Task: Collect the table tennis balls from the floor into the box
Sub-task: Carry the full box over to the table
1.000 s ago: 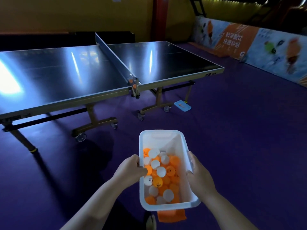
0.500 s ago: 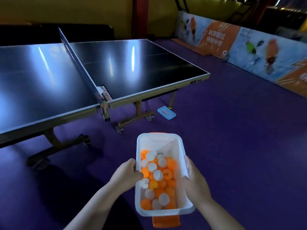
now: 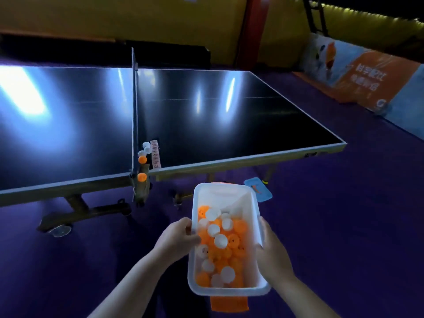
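Lengthwise, the box (image 3: 223, 193) points away; left hand (image 3: 176, 239) and right hand (image 3: 273, 255) grip its sides.

Indoor table tennis hall. Full-size table tennis table (image 3: 206, 115) on wheeled frame, net (image 3: 134, 106) across middle. Purple sports floor (image 3: 344, 214). Printed court barriers (image 3: 367, 88) along right side. Yellow wall (image 3: 137, 17) behind. Loose balls (image 3: 142, 159) clustered at net post.
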A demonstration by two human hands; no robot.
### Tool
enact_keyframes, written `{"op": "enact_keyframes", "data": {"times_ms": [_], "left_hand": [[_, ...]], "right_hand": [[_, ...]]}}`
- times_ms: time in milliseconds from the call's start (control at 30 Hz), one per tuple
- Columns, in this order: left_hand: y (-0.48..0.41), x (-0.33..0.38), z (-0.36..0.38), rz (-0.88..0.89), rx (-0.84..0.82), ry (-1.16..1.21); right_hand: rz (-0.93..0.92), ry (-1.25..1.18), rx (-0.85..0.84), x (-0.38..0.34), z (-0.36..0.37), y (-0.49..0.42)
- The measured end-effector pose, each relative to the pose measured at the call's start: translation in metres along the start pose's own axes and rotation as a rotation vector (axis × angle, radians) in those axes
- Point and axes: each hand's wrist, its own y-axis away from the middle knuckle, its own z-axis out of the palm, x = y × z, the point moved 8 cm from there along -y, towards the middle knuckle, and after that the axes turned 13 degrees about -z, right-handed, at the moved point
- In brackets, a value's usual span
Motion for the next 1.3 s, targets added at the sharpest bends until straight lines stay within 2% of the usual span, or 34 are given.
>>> {"op": "enact_keyframes", "data": {"times_ms": [200,367,700,900,1067,1300], "left_hand": [[-0.072,0.034,-0.022,-0.084,0.148,0.120],[-0.143,0.061,-0.050,-0.124,0.193,0.137],[-0.311,0.151,-0.120,-0.087,0.190,0.096],[-0.381,0.177,-0.146,-0.138,0.195,0.110],[-0.422,0.184,-0.161,-0.191,0.270,0.132],[-0.470,0.201,-0.183,-0.267,0.410,0.323]], "right_hand": [[-0.113,-0.032,-0.129,0.013,0.002,-0.131],[-0.189,0.023,-0.226,0.014,0.030,-0.227],[-0.199,0.040,-0.213,-0.003,0.046,-0.423],[-0.248,0.090,-0.222,-0.009,0.064,-0.507],[-0.319,0.103,-0.290,-0.012,0.088,-0.574],[-0.468,0.014,-0.385,-0.027,0.114,-0.667]]}}
